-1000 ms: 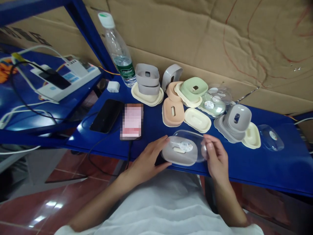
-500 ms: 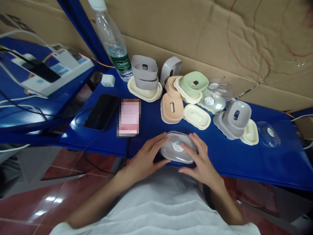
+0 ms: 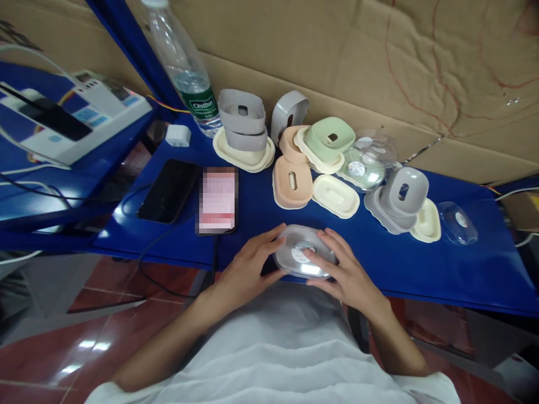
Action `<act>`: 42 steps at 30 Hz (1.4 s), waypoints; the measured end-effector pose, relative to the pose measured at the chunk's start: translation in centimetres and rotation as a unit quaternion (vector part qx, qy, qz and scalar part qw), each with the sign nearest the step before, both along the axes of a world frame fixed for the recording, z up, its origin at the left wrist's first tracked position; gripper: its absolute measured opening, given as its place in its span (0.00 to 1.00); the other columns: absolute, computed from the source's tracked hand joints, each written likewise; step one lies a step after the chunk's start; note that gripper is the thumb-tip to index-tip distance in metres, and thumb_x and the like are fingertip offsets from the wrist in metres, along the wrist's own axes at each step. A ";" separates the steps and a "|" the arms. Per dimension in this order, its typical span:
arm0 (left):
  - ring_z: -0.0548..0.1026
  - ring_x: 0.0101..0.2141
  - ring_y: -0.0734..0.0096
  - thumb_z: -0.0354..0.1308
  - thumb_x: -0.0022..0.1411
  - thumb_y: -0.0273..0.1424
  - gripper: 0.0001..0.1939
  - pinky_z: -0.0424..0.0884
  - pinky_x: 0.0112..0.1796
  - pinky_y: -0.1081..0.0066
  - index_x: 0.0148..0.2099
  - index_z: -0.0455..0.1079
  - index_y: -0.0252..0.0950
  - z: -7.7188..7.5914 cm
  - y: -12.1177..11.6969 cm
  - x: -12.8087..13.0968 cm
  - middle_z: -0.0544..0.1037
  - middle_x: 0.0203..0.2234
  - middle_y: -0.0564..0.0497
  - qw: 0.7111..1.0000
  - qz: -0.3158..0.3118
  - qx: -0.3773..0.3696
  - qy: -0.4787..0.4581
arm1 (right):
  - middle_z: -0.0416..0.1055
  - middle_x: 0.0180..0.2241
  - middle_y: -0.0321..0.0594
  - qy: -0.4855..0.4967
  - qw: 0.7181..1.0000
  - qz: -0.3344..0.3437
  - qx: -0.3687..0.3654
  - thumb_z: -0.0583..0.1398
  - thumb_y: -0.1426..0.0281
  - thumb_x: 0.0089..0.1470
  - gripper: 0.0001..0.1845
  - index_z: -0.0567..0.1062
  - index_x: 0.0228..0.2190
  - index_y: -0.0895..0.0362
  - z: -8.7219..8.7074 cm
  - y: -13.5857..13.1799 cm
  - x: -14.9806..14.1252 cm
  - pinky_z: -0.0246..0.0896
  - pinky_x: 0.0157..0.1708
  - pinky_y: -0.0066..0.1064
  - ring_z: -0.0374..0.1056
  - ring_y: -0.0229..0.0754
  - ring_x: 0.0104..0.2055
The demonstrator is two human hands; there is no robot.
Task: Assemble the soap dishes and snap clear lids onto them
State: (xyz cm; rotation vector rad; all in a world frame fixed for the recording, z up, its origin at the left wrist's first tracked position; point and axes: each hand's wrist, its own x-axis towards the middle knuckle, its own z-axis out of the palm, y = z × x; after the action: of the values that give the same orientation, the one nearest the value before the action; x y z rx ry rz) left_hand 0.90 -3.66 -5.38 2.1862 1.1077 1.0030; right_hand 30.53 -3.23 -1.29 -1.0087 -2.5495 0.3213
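A grey oval plastic box with a clear lid (image 3: 291,265) and a round white label lies at the table's front edge, between my hands. My left hand (image 3: 249,262) curves round its left end, fingertips on the rim and thumb low at the near side. Round the right end is my right hand (image 3: 346,274), one finger lying over the lid by the label and the thumb at the near edge. Just beyond lie a cream oval tray (image 3: 336,196) and a peach slotted cover (image 3: 293,182).
On the blue table (image 3: 400,269) stand stacked grey covers (image 3: 242,112), a green cover (image 3: 332,137), a grey cover (image 3: 408,191) and a clear lid (image 3: 458,223). Leftward are a water bottle (image 3: 189,84), two phones, a black one (image 3: 169,191) and a lit one (image 3: 217,199), and a power strip (image 3: 54,134).
The camera view has shifted slightly, so the table things sit a little further left and higher. My right fingers have moved a little on the lid; the box stays between both hands.
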 end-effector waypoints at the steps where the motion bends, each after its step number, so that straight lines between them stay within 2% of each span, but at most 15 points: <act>1: 0.70 0.71 0.50 0.69 0.72 0.38 0.38 0.75 0.66 0.46 0.76 0.56 0.46 0.1 0.0 0.0 0.69 0.73 0.37 1.000 -0.001 -0.006 0.005 | 0.58 0.75 0.52 0.006 1.000 0.000 -0.001 0.68 0.60 0.68 0.37 0.66 0.73 0.45 0.0 0.2 0.0 0.66 0.71 0.60 0.51 0.61 0.80; 4: 0.69 0.72 0.49 0.70 0.71 0.44 0.41 0.74 0.66 0.46 0.77 0.55 0.45 0.3 0.0 0.0 0.68 0.73 0.36 1.000 0.005 -0.022 0.022 | 0.58 0.75 0.52 0.012 1.000 0.003 -0.001 0.68 0.60 0.68 0.37 0.66 0.73 0.46 -0.1 0.7 0.0 0.65 0.72 0.60 0.52 0.61 0.79; 10: 0.72 0.70 0.51 0.66 0.73 0.45 0.35 0.75 0.65 0.49 0.74 0.60 0.43 0.0 0.1 0.0 0.71 0.71 0.36 0.999 0.019 -0.022 0.014 | 0.55 0.77 0.50 -0.021 1.000 -0.008 0.007 0.68 0.59 0.68 0.41 0.62 0.75 0.42 -0.8 0.5 -0.3 0.64 0.72 0.62 0.47 0.64 0.81; 16: 0.71 0.70 0.47 0.65 0.75 0.43 0.38 0.76 0.64 0.47 0.78 0.55 0.45 0.2 -0.1 0.1 0.68 0.73 0.37 0.996 0.032 -0.009 0.080 | 0.57 0.76 0.53 -0.005 0.999 -0.036 0.028 0.69 0.61 0.67 0.47 0.56 0.78 0.41 -1.0 -0.3 0.6 0.68 0.70 0.60 0.58 0.63 0.76; 19: 0.73 0.68 0.49 0.62 0.77 0.41 0.34 0.76 0.63 0.49 0.78 0.56 0.44 0.4 -0.2 0.1 0.69 0.72 0.38 0.994 0.031 -0.003 0.102 | 0.58 0.76 0.52 -0.010 0.995 -0.091 0.047 0.70 0.63 0.66 0.47 0.56 0.77 0.41 -1.2 -1.7 2.7 0.69 0.68 0.62 0.60 0.65 0.75; 22: 0.75 0.66 0.52 0.60 0.78 0.38 0.28 0.76 0.63 0.51 0.75 0.62 0.43 0.6 -0.1 0.1 0.73 0.69 0.40 0.993 0.026 0.016 0.111 | 0.59 0.75 0.54 0.002 0.984 -0.159 0.080 0.71 0.64 0.65 0.47 0.59 0.77 0.42 -1.4 -3.8 6.1 0.71 0.66 0.63 0.64 0.67 0.73; 25: 0.78 0.63 0.53 0.61 0.78 0.35 0.21 0.76 0.63 0.51 0.68 0.70 0.41 0.6 0.0 0.3 0.77 0.65 0.40 0.991 0.021 0.049 0.120 | 0.63 0.73 0.56 0.041 0.953 -0.263 0.143 0.70 0.59 0.65 0.45 0.62 0.75 0.45 -1.0 -4.4 11.1 0.70 0.65 0.64 0.66 0.68 0.72; 27: 0.79 0.61 0.52 0.61 0.77 0.33 0.17 0.76 0.62 0.51 0.65 0.73 0.39 0.7 0.1 0.5 0.78 0.64 0.40 0.990 0.020 0.065 0.122 | 0.66 0.71 0.60 0.056 0.914 -0.343 0.210 0.68 0.53 0.65 0.43 0.63 0.75 0.50 -0.1 -2.6 15.3 0.64 0.68 0.66 0.63 0.69 0.74; 28: 0.79 0.61 0.52 0.61 0.77 0.33 0.16 0.77 0.62 0.51 0.64 0.74 0.39 0.7 0.1 0.5 0.79 0.63 0.40 0.990 0.021 0.071 0.122 | 0.65 0.71 0.63 0.051 0.891 -0.381 0.240 0.67 0.51 0.66 0.44 0.63 0.74 0.53 0.5 -0.9 17.5 0.63 0.69 0.63 0.63 0.68 0.74; 30: 0.79 0.61 0.52 0.61 0.77 0.33 0.15 0.77 0.61 0.51 0.62 0.75 0.39 0.8 0.1 0.5 0.79 0.63 0.40 0.989 0.022 0.076 0.122 | 0.67 0.68 0.69 0.010 0.862 -0.444 0.244 0.69 0.50 0.63 0.44 0.68 0.70 0.60 1.7 3.8 22.0 0.61 0.70 0.56 0.64 0.64 0.73; 33: 0.80 0.60 0.52 0.60 0.78 0.33 0.14 0.79 0.60 0.51 0.62 0.75 0.40 0.8 0.1 0.3 0.78 0.64 0.40 0.989 0.024 0.077 0.121 | 0.71 0.65 0.70 -0.046 0.843 -0.516 0.141 0.77 0.62 0.54 0.43 0.74 0.65 0.65 3.2 11.6 27.1 0.60 0.67 0.47 0.64 0.59 0.73; 36: 0.80 0.59 0.53 0.60 0.78 0.33 0.14 0.80 0.59 0.52 0.62 0.75 0.40 0.7 0.2 0.2 0.78 0.64 0.40 0.989 0.022 0.085 0.119 | 0.74 0.63 0.67 -0.065 0.857 -0.510 0.038 0.78 0.69 0.50 0.40 0.76 0.62 0.65 3.4 17.1 29.1 0.62 0.61 0.39 0.69 0.52 0.67; 39: 0.80 0.59 0.53 0.60 0.78 0.31 0.13 0.80 0.58 0.53 0.61 0.75 0.39 0.7 0.2 0.3 0.79 0.63 0.40 0.987 0.022 0.097 0.124 | 0.74 0.63 0.67 -0.063 0.861 -0.505 0.016 0.78 0.71 0.48 0.42 0.76 0.63 0.64 2.6 18.7 29.1 0.63 0.56 0.37 0.72 0.48 0.63; 42: 0.80 0.60 0.52 0.60 0.78 0.31 0.15 0.80 0.59 0.51 0.63 0.73 0.39 0.7 0.3 0.3 0.79 0.62 0.39 0.986 0.021 0.092 0.136 | 0.67 0.69 0.71 -0.070 0.853 -0.516 0.011 0.78 0.68 0.51 0.42 0.75 0.65 0.60 2.2 17.8 29.1 0.62 0.58 0.44 0.67 0.53 0.69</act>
State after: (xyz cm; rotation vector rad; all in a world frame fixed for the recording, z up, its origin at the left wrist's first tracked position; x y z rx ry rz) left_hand 1.19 -3.31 -4.69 2.5160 1.2273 0.8730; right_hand 59.58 14.55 0.94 -2.2283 -1.7225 -0.1006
